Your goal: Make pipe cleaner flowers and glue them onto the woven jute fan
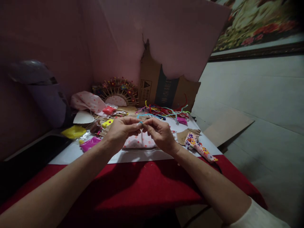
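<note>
My left hand (121, 131) and my right hand (161, 133) meet over the middle of the white work surface, both closed in a pinch. Between their fingertips is a light blue pipe cleaner (141, 122), bent small where the fingers press on it. A light blue length (148, 115) shows just behind the hands; whether it is the same piece I cannot tell. Under the hands lies a piece covered in white fabric with pink dots (140, 141), partly hidden by the fingers.
Coloured pipe cleaners (166, 110) lie in a heap at the back right. A floral-patterned glue gun (200, 148) rests on cardboard (182, 136). Behind stand a cut cardboard sheet (152, 79) and a fan-shaped stick craft (118, 91). Bright packets (90, 143) sit left, beside a black panel (40, 158).
</note>
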### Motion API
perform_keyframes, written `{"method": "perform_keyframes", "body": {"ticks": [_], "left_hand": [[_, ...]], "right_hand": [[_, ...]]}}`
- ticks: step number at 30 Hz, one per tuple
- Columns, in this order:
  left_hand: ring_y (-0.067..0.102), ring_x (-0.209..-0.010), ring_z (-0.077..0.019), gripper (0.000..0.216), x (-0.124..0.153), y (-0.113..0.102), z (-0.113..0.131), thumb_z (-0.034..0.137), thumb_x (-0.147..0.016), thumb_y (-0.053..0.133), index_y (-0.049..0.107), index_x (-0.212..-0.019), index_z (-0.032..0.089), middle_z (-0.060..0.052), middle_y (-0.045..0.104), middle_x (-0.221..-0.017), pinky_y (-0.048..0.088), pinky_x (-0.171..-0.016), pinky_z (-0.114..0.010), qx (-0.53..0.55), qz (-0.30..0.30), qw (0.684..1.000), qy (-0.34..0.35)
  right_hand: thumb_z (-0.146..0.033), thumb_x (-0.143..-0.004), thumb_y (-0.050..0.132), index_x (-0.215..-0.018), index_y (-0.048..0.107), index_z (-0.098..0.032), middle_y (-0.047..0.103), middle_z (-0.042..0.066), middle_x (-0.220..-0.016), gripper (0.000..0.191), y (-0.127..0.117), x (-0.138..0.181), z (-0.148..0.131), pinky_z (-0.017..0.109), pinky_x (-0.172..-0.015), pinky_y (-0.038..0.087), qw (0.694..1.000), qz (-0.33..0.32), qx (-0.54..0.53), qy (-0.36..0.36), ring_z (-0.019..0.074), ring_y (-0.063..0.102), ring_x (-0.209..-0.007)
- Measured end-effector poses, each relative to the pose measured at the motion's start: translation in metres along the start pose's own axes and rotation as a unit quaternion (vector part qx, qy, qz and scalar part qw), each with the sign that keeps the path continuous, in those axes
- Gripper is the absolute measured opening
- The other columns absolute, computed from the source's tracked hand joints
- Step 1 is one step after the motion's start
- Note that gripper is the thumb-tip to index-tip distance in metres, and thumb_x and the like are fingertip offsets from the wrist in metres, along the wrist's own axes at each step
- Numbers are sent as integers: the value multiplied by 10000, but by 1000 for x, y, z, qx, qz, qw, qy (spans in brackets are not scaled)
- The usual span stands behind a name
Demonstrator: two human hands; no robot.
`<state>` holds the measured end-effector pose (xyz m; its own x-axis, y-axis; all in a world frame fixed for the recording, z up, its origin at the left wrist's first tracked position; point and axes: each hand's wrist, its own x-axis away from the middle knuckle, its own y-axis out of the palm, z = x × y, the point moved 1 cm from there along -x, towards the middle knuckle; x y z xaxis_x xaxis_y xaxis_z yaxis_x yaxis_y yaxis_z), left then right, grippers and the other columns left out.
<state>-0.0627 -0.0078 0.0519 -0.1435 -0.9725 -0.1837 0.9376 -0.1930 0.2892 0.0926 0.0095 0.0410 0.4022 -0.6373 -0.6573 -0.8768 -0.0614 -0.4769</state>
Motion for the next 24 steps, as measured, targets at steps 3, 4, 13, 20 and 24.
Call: {"method": "perform_keyframes", "body": {"ticks": [3, 4, 13, 20, 24], "left_hand": [[571, -515, -95, 90, -2, -1, -1, 29, -570, 697, 670, -629, 90, -42, 648, -572, 427, -517, -203, 41, 50, 997, -38], [579, -518, -104, 104, -2, -2, 0, 10, -561, 687, 661, -626, 87, -44, 643, -566, 431, -518, -209, 50, 66, 995, -47], [575, -498, -103, 250, -2, 0, 1, -14, -543, 678, 552, -715, 119, -4, 613, -566, 430, -493, -211, 49, 85, 994, -46], [507, -404, -93, 380, 0, 2, -2, 32, -506, 729, 508, -788, 158, 28, 603, -514, 358, -408, -209, -5, 29, 998, -61], [515, -412, -99, 360, 1, 3, -2, 61, -517, 733, 528, -798, 155, 12, 619, -525, 352, -408, -214, -58, -5, 996, -65]], "right_hand": [[-318, -895, 443, -814, 577, -169, 588, 5, -678, 216, 2, 0, -1, 220, -537, 399, 998, -2, -39, 41, 86, 489, -544], [-339, -899, 434, -802, 573, -167, 585, 7, -676, 241, 2, 0, -2, 219, -533, 397, 998, 0, -47, 51, 85, 486, -543], [-370, -881, 453, -780, 557, -158, 577, 6, -683, 257, 4, 1, 0, 196, -489, 384, 991, 1, -90, 97, 69, 466, -526], [-452, -812, 517, -703, 578, -152, 455, -37, -571, 325, 7, -5, 9, 182, -393, 341, 965, 3, -203, 167, 59, 398, -447], [-477, -757, 582, -675, 547, -157, 451, -43, -587, 332, 7, -6, 10, 169, -402, 359, 945, -7, -257, 202, 51, 391, -452]]}}
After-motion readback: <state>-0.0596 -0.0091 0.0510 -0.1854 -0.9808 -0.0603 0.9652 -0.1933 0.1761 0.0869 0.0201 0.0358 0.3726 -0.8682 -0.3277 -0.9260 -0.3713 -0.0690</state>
